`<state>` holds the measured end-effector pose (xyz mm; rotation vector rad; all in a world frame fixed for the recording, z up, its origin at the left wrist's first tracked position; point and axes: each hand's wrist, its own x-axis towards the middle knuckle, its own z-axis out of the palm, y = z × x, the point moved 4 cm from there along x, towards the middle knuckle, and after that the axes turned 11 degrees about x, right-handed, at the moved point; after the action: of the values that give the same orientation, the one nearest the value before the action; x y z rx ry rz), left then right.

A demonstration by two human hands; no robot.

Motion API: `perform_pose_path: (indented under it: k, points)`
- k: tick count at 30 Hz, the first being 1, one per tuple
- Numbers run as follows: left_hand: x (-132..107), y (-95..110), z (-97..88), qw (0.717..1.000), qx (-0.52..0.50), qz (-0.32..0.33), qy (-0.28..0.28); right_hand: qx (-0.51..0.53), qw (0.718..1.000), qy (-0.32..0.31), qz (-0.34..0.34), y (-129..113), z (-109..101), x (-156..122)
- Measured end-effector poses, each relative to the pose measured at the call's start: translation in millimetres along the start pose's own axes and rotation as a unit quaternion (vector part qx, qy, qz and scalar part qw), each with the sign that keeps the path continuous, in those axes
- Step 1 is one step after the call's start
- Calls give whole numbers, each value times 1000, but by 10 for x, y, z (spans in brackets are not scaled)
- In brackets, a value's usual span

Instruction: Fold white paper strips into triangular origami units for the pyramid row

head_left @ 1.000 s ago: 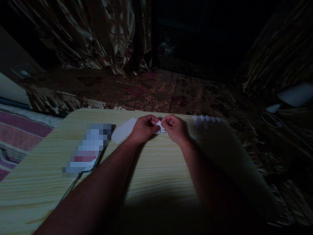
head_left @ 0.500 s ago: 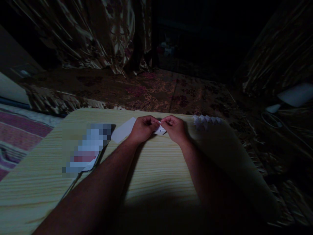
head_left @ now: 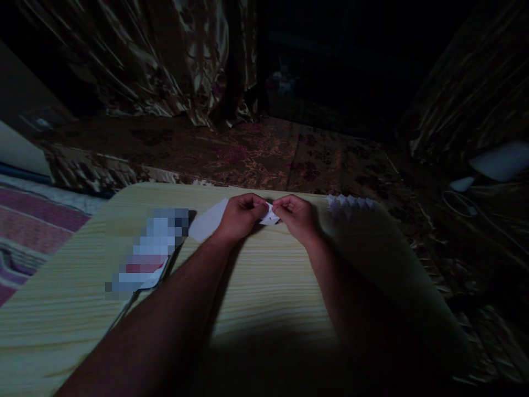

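A small piece of folded white paper is pinched between my two hands near the far edge of the wooden table. My left hand grips its left side with thumb and fingers. On the other side, my right hand pinches it with thumb and forefinger. The fingers cover part of the paper, so its exact shape is hard to see. Beside my left hand lies a flat white sheet of paper, partly hidden by that hand.
Several small folded white paper pieces stand at the table's far right. A phone-like device with a blurred screen lies at left, a cable running from it. Patterned fabric lies beyond the table; a white lamp is at right.
The folded paper has tilted slightly between my fingers, showing a bit more of its white face. Both hands stay in nearly the same place.
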<state>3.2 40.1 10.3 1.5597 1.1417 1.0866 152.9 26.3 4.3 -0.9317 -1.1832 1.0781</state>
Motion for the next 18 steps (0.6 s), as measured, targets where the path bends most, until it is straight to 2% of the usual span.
perform_pose_path:
  k: [4,18]
  points:
    - [1,7,-16,1000,-10,-9,7,-5,999,-9,31,6,3,0]
    - [14,-32,-13,999,-36,-14,-19,-32,999,-5,4,4,3,-3]
